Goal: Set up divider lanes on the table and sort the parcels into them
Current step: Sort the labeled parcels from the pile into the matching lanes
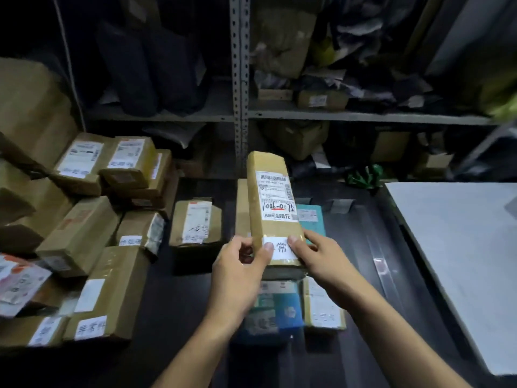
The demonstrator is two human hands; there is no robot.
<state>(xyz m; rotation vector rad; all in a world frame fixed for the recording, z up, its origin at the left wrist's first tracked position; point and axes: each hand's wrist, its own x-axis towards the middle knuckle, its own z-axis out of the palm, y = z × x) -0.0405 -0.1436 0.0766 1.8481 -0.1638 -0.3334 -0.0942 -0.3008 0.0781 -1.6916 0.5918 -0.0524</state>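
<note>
brown cardboard parcel [272, 208], long and narrow, is held up over the middle of the dark desk [349, 247], tilted so its shipping label faces the camera; a white slip with printed characters sits across its near end

left hand [240, 273] pinches the near left corner, thumb on the white slip and fingers curled under; right hand [321, 261] holds the near right corner the same way, thumb on top, so both grips are closed on this one parcel

this looks like the sorting step: the label is being read to choose a lane. no dividers can be made out on the desk, so whether the lanes are set up i cannot tell

below and behind the held parcel lie a teal box [310, 219], a blue packet [279, 309] and a small brown box [195, 222]; a stack of brown parcels [92, 233] fills the left side, a pale board [458, 247] lies at right, and metal shelving [240, 113] stands behind

next move, as i judge it, calls for lowering the parcel flat into its group without knocking the packets right beneath it
</note>
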